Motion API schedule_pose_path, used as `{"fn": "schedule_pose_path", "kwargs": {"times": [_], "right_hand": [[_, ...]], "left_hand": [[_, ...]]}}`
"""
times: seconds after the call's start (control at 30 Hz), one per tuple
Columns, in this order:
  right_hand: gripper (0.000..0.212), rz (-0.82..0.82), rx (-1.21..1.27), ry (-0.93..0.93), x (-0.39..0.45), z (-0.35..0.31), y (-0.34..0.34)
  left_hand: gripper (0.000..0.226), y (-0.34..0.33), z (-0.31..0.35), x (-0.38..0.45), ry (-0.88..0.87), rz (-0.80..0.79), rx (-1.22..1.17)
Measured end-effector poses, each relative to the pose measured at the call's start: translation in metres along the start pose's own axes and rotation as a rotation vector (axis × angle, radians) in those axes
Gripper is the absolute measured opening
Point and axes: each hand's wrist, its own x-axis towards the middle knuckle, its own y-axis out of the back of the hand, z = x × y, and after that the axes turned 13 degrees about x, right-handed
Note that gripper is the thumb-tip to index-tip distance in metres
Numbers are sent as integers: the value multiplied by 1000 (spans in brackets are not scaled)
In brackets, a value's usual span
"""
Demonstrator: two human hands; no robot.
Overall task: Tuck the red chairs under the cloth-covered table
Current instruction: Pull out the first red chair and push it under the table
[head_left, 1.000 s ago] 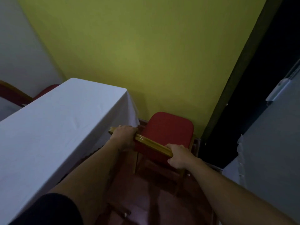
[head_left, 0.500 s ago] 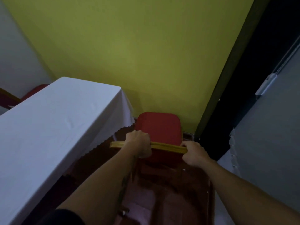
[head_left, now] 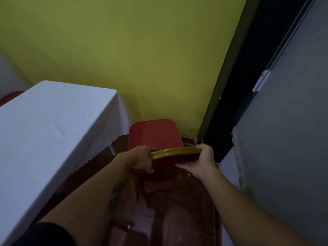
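A red chair with a gold wooden back rail stands to the right of the table's far corner, its padded seat pointing at the yellow wall. My left hand grips the left end of the rail, and my right hand grips the right end. The table covered with a white cloth fills the left side, its scalloped hem hanging near the chair seat. A bit of another red chair shows beyond the table's far left edge.
The yellow wall stands right behind the chair. A dark door frame and a grey panel close off the right side. The floor below is dark red tile.
The chair has turned so its back rail lies level across the view and its seat faces the wall. Both hands slid to the rail's outer ends.
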Motion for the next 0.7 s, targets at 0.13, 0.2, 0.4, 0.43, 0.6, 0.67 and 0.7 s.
{"fn": "schedule_pose_path", "kwargs": {"times": [0.13, 0.2, 0.4, 0.43, 0.6, 0.67, 0.7], "right_hand": [[58, -2, 1, -54, 3, 14, -18], [65, 90, -48, 3, 7, 23, -26], [36, 118, -166, 152, 9, 12, -34], [33, 99, -182, 147, 9, 7, -33], [20, 57, -286, 121, 12, -12, -22], [20, 40, -327, 111, 13, -14, -20], [18, 27, -342, 105, 13, -15, -20]], "left_hand": [[25, -18, -22, -1, 83, 131, 175], [13, -16, -17, -7, 46, 145, 199], [13, -16, 6, -26, 47, 207, 175], [14, -18, 12, -28, 45, 217, 168], [30, -26, 35, -36, 62, 215, 103], [25, -28, 41, -41, 66, 210, 70], [20, -28, 43, -43, 71, 206, 51]]}}
